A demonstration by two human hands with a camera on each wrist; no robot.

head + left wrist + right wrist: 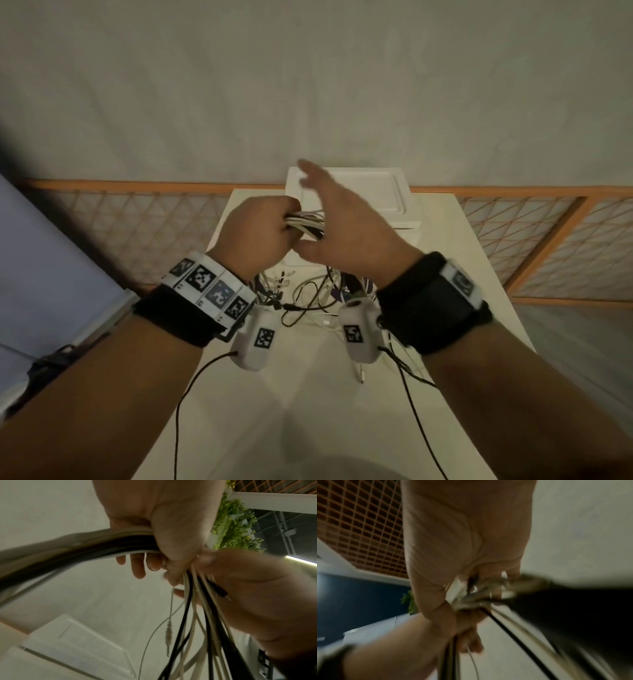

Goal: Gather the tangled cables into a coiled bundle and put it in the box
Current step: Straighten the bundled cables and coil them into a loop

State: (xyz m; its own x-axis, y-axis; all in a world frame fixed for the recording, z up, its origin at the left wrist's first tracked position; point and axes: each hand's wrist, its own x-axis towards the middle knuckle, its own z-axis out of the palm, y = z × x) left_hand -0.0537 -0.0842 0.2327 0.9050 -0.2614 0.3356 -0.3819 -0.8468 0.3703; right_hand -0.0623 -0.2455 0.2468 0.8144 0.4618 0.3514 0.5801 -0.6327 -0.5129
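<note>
My left hand (274, 229) grips a bundle of white and black cables (306, 222) above the white table (462, 274). The wrist view shows the left hand (171, 534) curled round the cables (197, 615), whose strands hang down from the fist. My right hand (329, 209) hovers over the bundle with straight, blurred fingers and its thumb under the strands. In the left wrist view the right hand (257, 595) lies behind the hanging strands. More tangled cable (308, 301) lies on the table below both wrists. The white box (387, 192) stands at the table's far end.
An orange-framed lattice railing (137, 219) runs behind the table on both sides. A blue-grey surface (51, 274) lies to the left. Black cords (411, 411) trail from the wrist cameras over the near part of the table.
</note>
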